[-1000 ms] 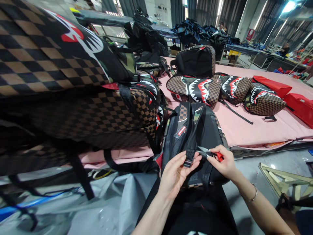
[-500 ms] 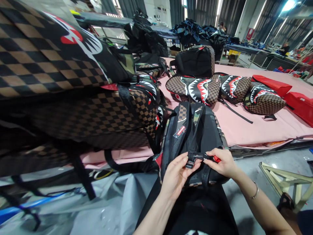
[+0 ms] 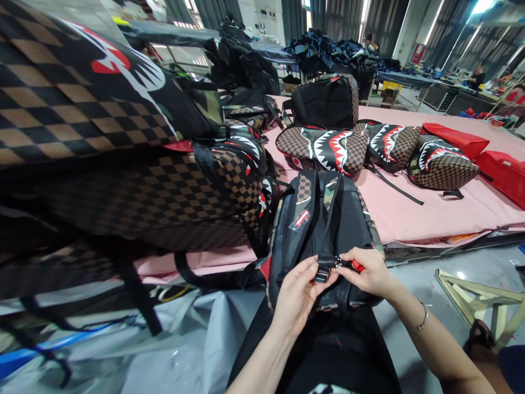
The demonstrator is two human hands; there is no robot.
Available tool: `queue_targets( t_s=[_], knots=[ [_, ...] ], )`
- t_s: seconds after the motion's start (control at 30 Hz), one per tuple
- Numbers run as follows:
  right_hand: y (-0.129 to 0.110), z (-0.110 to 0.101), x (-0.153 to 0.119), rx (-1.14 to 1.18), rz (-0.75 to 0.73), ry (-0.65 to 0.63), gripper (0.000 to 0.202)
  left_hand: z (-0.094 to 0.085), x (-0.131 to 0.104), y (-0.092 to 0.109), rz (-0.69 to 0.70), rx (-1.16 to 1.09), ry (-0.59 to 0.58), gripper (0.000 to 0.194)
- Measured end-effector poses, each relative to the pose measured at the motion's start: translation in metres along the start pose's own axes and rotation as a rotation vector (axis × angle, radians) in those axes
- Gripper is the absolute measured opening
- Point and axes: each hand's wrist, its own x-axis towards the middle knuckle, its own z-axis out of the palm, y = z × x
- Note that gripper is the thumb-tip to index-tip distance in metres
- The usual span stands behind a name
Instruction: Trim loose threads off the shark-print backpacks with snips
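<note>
A backpack (image 3: 348,213) leans on the table edge and my lap, its black back panel and shoulder straps facing me. Over its lower part, my left hand (image 3: 296,287) pinches a black buckle (image 3: 322,269) between thumb and fingers. My right hand (image 3: 367,272) is closed close beside it on a dark strap end with small white marks. Something small and red (image 3: 357,266) shows between the right fingers; I cannot make out what it is. A small label in clear plastic (image 3: 301,219) lies on the left shoulder strap.
Checkered backpacks (image 3: 172,191) are piled high close on my left. More shark-mouth backpacks (image 3: 338,148) and red pouches (image 3: 502,175) lie across the pink table (image 3: 418,219). A wooden frame (image 3: 479,301) stands on the floor at right, near another person's foot.
My right hand has shifted slightly left, bringing the strap end nearer to the buckle. My left hand keeps its hold with hardly any movement.
</note>
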Motion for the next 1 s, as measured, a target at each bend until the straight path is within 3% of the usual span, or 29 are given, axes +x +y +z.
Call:
queue_targets(
  t_s=[0.23, 0.37, 0.47, 0.63, 0.7, 0.83, 0.9, 1.0],
  knots=[
    [-0.003, -0.002, -0.003, 0.019, 0.042, 0.087, 0.016, 0.001, 0.0, 0.0, -0.026, 0.021, -0.011, 0.025],
    [-0.002, -0.006, -0.007, 0.038, 0.131, -0.016, 0.016, 0.0, -0.001, -0.005, -0.026, 0.073, -0.012, 0.024],
    [-0.001, -0.009, -0.009, 0.129, 0.252, 0.009, 0.014, -0.004, -0.006, -0.01, -0.001, 0.388, -0.087, 0.023],
    [0.001, -0.009, -0.013, 0.281, 0.455, 0.164, 0.015, -0.018, -0.024, -0.006, 0.25, 1.023, -0.203, 0.026],
    [0.001, -0.006, -0.015, 0.295, 0.488, 0.183, 0.016, -0.031, -0.029, 0.002, 0.39, 1.151, -0.14, 0.027],
    [-0.008, 0.003, -0.017, 0.236, 0.511, 0.138, 0.018, -0.064, -0.024, 0.022, 0.77, 1.209, 0.293, 0.016],
    [-0.016, 0.01, -0.014, 0.175, 0.452, 0.082, 0.018, -0.078, -0.016, 0.029, 0.782, 1.181, 0.407, 0.027],
    [-0.032, 0.02, -0.005, 0.062, 0.287, -0.019, 0.019, -0.09, -0.003, 0.032, 0.592, 1.242, 0.323, 0.036]
  ],
)
